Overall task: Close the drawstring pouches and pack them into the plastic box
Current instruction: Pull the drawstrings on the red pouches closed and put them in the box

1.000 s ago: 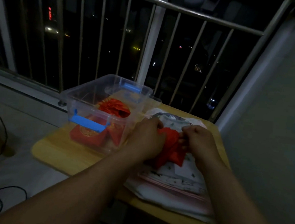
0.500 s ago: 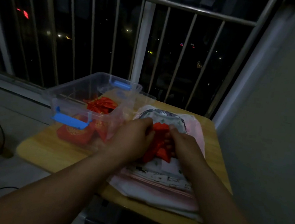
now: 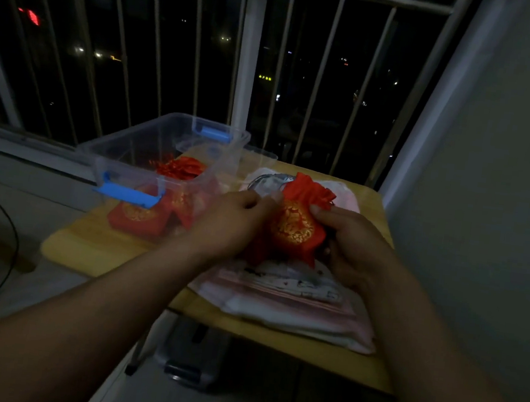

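You're on the closing step w/ one red pouch [image 3: 296, 229]. It's held up just above the stack of folded cloths [image 3: 295, 300], gold print facing you, neck bunched into a ruffle at the top. Your left hand [image 3: 234, 224] pinches at the neck's left side, fingers curled. Your right hand [image 3: 351, 243] grips the pouch's right side, thumb on the front near the neck. Cords are too dim to make out, so can't tell if it's pulled fully tight. Next, prob.: finish the cinch w/ opposite pulls, then carry it left & over the rim into the plastic box [image 3: 124, 151]. The box sits just beside the cloths on the counter [image 3: 86, 246], no lid on it, blue latch [image 3: 125, 193] on the near end. Inside are packed pouches [image 3: 136, 217], approx. three, red w/ gold; exact count is unclear thru the plastic. More red shows under your left hand; same pouch or another, can't tell.
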Demonstrator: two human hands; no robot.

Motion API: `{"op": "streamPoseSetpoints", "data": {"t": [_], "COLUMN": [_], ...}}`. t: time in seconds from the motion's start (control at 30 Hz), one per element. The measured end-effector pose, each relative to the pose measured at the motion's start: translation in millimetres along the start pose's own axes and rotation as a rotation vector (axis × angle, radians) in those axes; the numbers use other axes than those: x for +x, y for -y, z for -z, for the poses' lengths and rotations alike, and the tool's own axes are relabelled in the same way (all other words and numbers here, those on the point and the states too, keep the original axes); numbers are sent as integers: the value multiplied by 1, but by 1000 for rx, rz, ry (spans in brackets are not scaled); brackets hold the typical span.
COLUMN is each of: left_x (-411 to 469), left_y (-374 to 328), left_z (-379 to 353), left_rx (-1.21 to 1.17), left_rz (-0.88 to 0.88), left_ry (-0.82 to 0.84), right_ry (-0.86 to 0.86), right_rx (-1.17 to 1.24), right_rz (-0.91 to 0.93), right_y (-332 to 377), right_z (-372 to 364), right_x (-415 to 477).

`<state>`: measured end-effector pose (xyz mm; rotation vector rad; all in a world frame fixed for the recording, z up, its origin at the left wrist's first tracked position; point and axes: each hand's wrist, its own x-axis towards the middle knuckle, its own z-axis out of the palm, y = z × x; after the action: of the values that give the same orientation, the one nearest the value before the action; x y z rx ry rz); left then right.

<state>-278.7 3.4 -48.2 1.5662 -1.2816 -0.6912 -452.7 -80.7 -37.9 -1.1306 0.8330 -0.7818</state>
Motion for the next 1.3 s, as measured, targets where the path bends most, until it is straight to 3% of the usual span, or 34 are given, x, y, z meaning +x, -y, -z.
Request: {"op": "streamPoseSetpoints", "data": {"t": [0.13,0.4,0.53,0.7,0.93,1.3], "left_x": [-2,5,10,19,27,30], "left_y": [-17,-17,-14,-9,-5,-11], "left_z": [-7,-28,-26,-27,-30,-22], "left_rx": [-372,-349,-413,-394,-593,-1117], "left_rz": [138,116,128,93,229,350], "left_ry": [180,164,121,40,18,45], "right_ry": [111,-148,-161,-137,-196,-140], "right_rx": [-33,-74,-141,99,342,590], "right_rz": [-58,107,146,84,20,5], "right_y": [-4,-21,-25,-24,-19,-16], "right_z": [4,12,13,10,17,27], "right_x": [-13,-13,-12,-4,2,0]}}
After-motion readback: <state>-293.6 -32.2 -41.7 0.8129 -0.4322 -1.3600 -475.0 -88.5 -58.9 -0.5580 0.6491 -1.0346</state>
